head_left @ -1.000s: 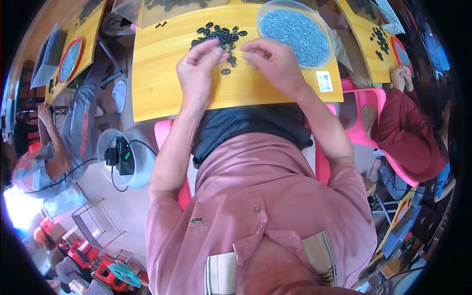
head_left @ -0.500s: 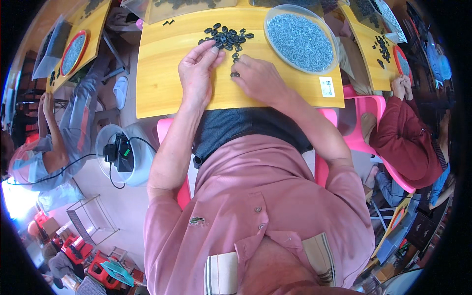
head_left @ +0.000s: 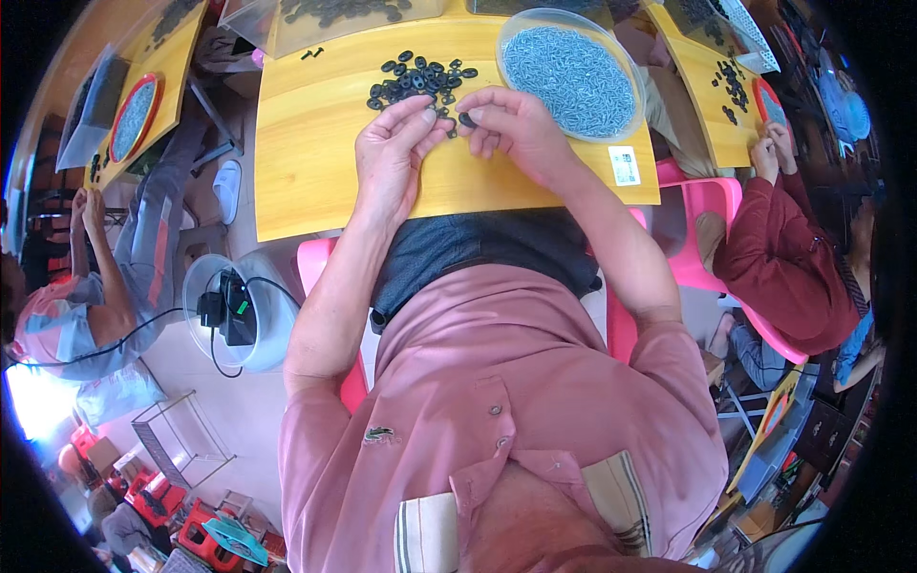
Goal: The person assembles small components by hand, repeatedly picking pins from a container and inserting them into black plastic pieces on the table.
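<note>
My right hand [head_left: 521,134] pinches a small black oval piece [head_left: 467,120] between thumb and fingertips, just above the yellow table. Close beside it on the left, my left hand [head_left: 395,143] has its thumb and forefinger pressed together; anything between them is too small to make out. Right beyond both hands lies a loose pile of black oval pieces [head_left: 417,81], some showing holes. A few of them trail down between my hands. To the right of the pile, a clear round tub [head_left: 637,107] is full of small silvery screws [head_left: 568,81].
Clear bins of black parts [head_left: 353,11] stand along the table's [head_left: 315,181] far edge. Two dark screws [head_left: 312,53] lie at the far left, and a white printed label [head_left: 624,166] is by the right edge. Co-workers sit at tables on both sides.
My right hand has lifted off the table with the black oval piece, turning it toward my left hand. My left hand has shifted slightly down. The whole view has moved a little.
</note>
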A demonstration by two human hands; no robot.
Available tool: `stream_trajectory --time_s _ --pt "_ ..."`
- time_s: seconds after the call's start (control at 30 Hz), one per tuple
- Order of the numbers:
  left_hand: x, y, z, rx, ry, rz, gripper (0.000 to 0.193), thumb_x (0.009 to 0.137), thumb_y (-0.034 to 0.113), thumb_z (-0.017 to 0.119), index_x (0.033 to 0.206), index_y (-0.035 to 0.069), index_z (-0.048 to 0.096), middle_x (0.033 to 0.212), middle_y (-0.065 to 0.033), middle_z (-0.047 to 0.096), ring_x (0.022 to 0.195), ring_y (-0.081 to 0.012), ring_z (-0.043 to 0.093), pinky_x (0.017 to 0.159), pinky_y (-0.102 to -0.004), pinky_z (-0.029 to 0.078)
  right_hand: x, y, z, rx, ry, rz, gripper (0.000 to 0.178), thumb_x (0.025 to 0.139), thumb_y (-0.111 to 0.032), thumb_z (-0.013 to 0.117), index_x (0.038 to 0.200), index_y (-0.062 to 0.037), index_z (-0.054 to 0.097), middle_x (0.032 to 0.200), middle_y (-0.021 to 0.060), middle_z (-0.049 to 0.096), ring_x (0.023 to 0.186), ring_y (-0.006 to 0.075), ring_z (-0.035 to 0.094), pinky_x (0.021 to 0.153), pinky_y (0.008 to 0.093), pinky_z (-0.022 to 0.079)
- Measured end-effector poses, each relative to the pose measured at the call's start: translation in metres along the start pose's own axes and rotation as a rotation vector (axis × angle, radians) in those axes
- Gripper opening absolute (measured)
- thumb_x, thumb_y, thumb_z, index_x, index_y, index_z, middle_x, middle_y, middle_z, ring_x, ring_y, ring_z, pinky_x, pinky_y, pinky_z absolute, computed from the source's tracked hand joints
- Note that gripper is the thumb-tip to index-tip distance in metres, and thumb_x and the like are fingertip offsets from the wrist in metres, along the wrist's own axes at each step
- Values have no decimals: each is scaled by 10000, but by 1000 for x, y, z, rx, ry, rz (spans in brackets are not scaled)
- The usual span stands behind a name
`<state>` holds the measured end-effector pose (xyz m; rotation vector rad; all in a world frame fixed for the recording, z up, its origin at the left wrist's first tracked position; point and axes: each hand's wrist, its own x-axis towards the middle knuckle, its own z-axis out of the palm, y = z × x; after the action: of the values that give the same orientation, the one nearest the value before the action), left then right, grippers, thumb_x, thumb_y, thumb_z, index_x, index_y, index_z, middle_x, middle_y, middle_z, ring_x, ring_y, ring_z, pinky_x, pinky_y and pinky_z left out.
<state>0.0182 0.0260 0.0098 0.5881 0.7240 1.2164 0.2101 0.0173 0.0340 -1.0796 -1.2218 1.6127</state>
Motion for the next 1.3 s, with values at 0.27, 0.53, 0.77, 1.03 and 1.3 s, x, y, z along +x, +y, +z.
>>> stream_trajectory --time_s 0.27,0.53,0.77,1.03,1.3 --pt "0 -3 -3 1 -34 5 199 915 -15 621 1112 -41 634 968 -139 693 899 -236 703 800 -289 586 5 14 -3 139 5 -31 243 911 -113 632 1117 17 634 887 71 680 737 98 630 665 227 486" --pt "-4 -5 3 195 -57 128 194 901 -30 638 1095 -43 640 971 -128 692 931 -232 701 813 -288 584 3 11 -2 -229 60 -115 195 885 -99 652 1045 9 682 718 35 663 621 81 608 541 209 459" --pt "-5 -6 6 132 -41 63 187 902 -29 636 1087 -61 640 983 -153 690 916 -217 696 837 -298 580 3 10 -1 -106 124 -126 188 893 -55 657 1058 35 654 838 74 694 711 113 648 636 229 511" --pt "-4 -9 3 174 -10 12 192 906 -16 636 1085 -86 641 983 -170 691 874 -200 699 806 -274 582 1 7 1 -85 99 -190 245 883 -44 663 1104 60 644 908 96 697 764 123 657 725 244 528" --pt "-5 -8 4 191 5 -5 187 909 -14 630 1080 -91 643 980 -175 693 855 -203 703 786 -272 587 0 4 -1 -83 102 -147 240 885 -48 660 1101 57 651 886 88 692 750 120 652 711 244 525"
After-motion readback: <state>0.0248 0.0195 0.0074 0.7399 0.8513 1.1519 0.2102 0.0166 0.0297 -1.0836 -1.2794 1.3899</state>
